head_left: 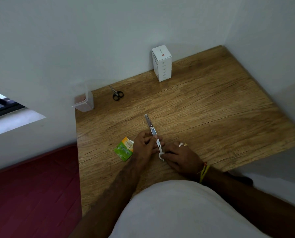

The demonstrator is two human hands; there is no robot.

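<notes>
Fingers (149, 140) of the left hand (144, 146) curl round the middle of a slim tool (153, 130), while the right hand (181, 156) pinches its white hooked end between thumb and fingertips. Both hands are grasping it. The tool sits low over the wooden bench (211, 109), with its metal tip pointing away from the person, beyond both hands.

It looks light, stiff and narrow. The far half is smooth metal and probably slippery, perhaps sharp at the edge. The white near half seems the safer place to grip, with a second hold at the middle to stop it from twisting.

A torn green sachet (124, 149) lies just beside the left hand, on its outer side. Its printing faces away and cannot be read. Small black-handled scissors (117, 95) lie well beyond the fingers and to the left. Further left, a clear container (84, 101) stands at the bench edge. Far beyond the fingers, a tall white box (161, 64) stands against the wall. It carries a small red logo and lines of fine print too small to make out.

The right hand wears rings (182, 144), and a yellow thread band (204, 171) circles its wrist.
</notes>
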